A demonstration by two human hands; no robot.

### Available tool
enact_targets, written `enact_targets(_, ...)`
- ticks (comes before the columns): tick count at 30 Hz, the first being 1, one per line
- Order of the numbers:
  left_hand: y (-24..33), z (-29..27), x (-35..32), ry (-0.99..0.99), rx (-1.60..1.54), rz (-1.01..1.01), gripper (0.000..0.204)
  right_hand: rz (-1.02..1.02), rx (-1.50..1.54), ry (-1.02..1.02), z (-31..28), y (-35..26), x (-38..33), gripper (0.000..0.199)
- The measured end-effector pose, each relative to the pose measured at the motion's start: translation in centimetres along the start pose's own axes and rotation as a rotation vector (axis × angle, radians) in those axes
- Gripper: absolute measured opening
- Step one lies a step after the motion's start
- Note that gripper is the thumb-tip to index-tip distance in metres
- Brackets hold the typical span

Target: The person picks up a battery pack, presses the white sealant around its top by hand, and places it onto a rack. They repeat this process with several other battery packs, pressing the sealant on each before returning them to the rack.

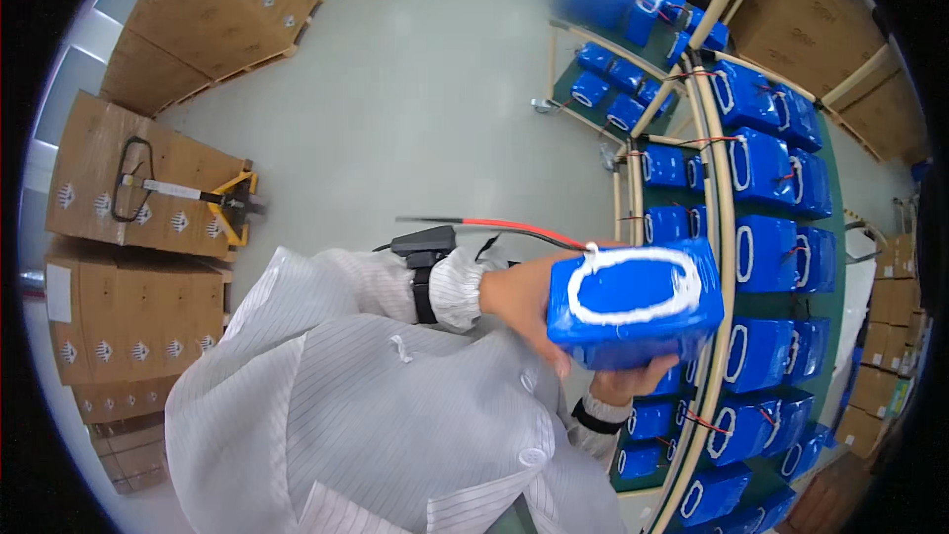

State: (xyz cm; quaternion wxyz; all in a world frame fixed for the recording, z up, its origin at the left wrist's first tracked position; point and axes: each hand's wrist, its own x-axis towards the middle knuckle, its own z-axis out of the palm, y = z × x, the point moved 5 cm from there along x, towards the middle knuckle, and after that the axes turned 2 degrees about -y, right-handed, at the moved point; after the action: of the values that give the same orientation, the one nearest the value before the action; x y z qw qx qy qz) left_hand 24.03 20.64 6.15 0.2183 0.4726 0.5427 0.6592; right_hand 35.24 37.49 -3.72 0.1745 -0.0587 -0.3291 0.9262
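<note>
A blue-wrapped battery pack (pixel 633 331) is held up in front of me, with an uneven ring of white glue on its upper face. My left hand (pixel 524 299) grips its left side, the fingers partly hidden behind the pack. From below, my right hand (pixel 638 382) supports it, with some fingers showing under the lower edge. A red wire (pixel 519 227) and a black wire run from the pack's far edge out over my left forearm. The nearest other packs stand on the rack just to the right.
A tube-framed rack (pixel 727 198) with green shelves carries rows of similar blue packs on the right. Beyond it stands a wheeled cart (pixel 593 114) with more packs. Stacked cartons (pixel 138 311) and a yellow pallet jack (pixel 237 206) are on the left, on grey floor (pixel 415 89).
</note>
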Motion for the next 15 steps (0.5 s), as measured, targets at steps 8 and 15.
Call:
enact_targets(8, 2.7, -2.4, -4.6, 0.591, 0.095, -0.143, 0.114, 0.171, -0.129, -0.319, 1.8, 5.2, -0.1, 0.074)
enact_targets(15, 2.9, -5.8, -7.3, 0.355, -0.120, 0.107, 0.104, -0.481, -2.137, -0.769, -5.5, 6.4, -4.3, 0.063)
